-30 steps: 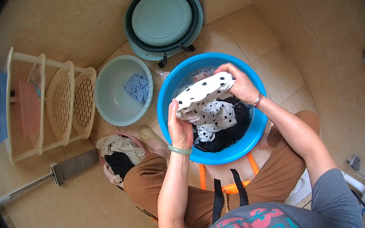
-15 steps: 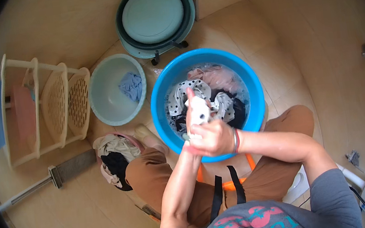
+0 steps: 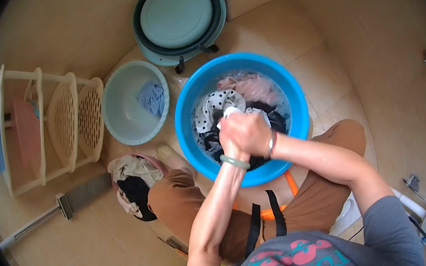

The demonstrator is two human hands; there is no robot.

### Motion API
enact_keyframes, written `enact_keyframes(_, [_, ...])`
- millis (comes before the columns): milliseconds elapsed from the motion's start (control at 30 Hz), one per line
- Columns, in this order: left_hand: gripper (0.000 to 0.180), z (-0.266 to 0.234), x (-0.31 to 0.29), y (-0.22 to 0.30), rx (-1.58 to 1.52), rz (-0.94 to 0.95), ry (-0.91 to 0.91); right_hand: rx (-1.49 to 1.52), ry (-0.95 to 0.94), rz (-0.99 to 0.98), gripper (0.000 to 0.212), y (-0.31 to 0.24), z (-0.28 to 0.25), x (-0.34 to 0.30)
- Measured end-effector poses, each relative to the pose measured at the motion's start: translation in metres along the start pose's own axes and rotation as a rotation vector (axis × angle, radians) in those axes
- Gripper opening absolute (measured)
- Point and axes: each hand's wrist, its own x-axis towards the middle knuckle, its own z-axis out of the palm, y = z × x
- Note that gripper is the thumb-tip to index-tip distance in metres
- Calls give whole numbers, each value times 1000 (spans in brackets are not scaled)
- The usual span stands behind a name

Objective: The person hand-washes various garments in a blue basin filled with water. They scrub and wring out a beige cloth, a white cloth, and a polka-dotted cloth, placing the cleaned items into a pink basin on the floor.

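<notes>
Poking from both hands' (image 3: pixel 244 133) grip, seemingly, white cloth (image 3: pixel 231 111) over blue basin (image 3: pixel 294 101).

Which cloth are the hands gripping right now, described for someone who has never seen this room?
Find the big bright blue basin of soapy water on the tiled floor. Both hands, left hand and right hand, clench over it on the white black-dotted garment, unlike the pink cloth behind.

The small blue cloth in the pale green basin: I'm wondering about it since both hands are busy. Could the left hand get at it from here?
Probably yes. The pale green basin sits open right beside the blue tub, on the person's left, with nothing over the blue cloth. But the left hand is clenched on the spotted cloth.
</notes>
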Motion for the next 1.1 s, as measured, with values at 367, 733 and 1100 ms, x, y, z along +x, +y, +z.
enact_keyframes(367, [26,31,-8,20,1036,46,426,50,36,-185,5,-42,-5,-11])
enact_keyframes(733, [36,39,19,31,214,-166,420,780,-13,706,34,73,-9,5])
enact_keyframes(1100, [35,54,9,-3,228,-64,538,-40,-15,74,23,33,0,4])
